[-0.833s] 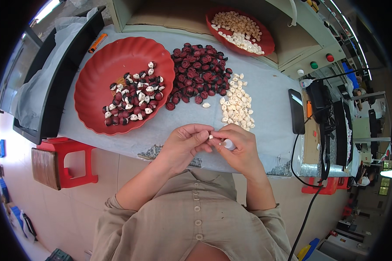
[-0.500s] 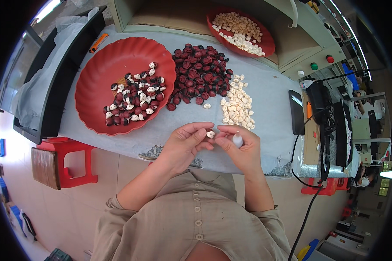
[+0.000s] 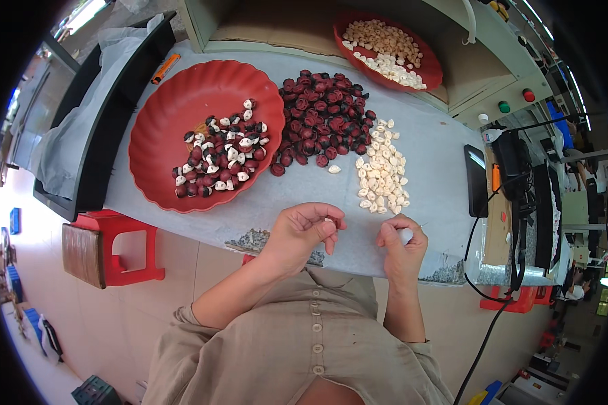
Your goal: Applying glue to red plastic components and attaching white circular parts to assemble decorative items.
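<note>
My left hand is above the front of the table with its fingers curled in a pinch. A bit of the small red-and-white piece shows at its fingertips; the fingers hide the rest. My right hand, apart from it to the right, is closed around a small white squeeze bottle. Just beyond that hand lies a pile of cream shell-shaped pieces. Farther back is a heap of dark red and black cupped pieces. A scalloped red tray at the left holds joined red-and-white pieces.
A second red tray with cream and white pieces stands in the shelf at the back. A black lined tray borders the left side, near an orange marker-like object. A phone and black cables are at the right.
My hands have moved apart; the right one, with the bottle, has shifted right and toward me. The left hand has kept the small piece, now more covered by its fingers. The view has shifted slightly.
</note>
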Motion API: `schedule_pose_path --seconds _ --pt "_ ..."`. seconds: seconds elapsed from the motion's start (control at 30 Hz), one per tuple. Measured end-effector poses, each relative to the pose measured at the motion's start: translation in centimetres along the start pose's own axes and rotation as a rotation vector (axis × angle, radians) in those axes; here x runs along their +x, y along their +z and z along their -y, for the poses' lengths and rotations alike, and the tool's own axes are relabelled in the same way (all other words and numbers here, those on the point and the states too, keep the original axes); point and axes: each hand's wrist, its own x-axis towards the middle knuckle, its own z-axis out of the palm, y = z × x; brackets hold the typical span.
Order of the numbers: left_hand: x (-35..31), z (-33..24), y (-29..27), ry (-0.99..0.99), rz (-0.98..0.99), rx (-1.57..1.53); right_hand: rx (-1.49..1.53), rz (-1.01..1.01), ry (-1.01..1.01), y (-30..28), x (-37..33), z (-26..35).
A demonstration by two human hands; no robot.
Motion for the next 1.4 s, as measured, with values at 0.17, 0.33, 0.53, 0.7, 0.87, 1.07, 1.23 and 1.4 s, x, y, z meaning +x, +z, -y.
schedule_pose_path --seconds 0.17,0.33,0.53,0.7,0.87,1.07,1.23,1.4 --pt "0.0 0.0 0.2 0.001 -0.021 0.024 -0.012 0.011 0.005 -0.3 0.0 -0.2" --pt "-0.2 -0.3 0.5 0.021 -0.006 0.017 -0.015 0.027 -0.002 -0.2 -0.1 -0.2" --pt "-1.9 -9.1 -0.7 1.013 -0.511 1.594 0.009 0.023 0.015 -0.3 -0.4 0.1" --pt "-1.5 -10.6 -3.3 0.76 -0.508 1.956 -0.005 0.044 0.001 -0.1 0.0 -0.2" --pt "-0.1 -7.2 -0.4 0.816 -0.275 2.019 -0.016 0.051 -0.006 -0.1 0.0 0.0" --pt "2.2 -4.3 0.5 0.428 -0.396 2.338 -0.022 0.07 -0.006 -0.4 -0.1 -0.1" --pt "3.8 -3.7 0.6 0.392 -0.449 2.273 -0.027 0.084 0.004 -0.4 -0.1 -0.2" --pt "2.1 -3.0 0.9 0.527 -0.137 2.022 -0.047 0.103 -0.008 -0.6 -0.1 -0.3"
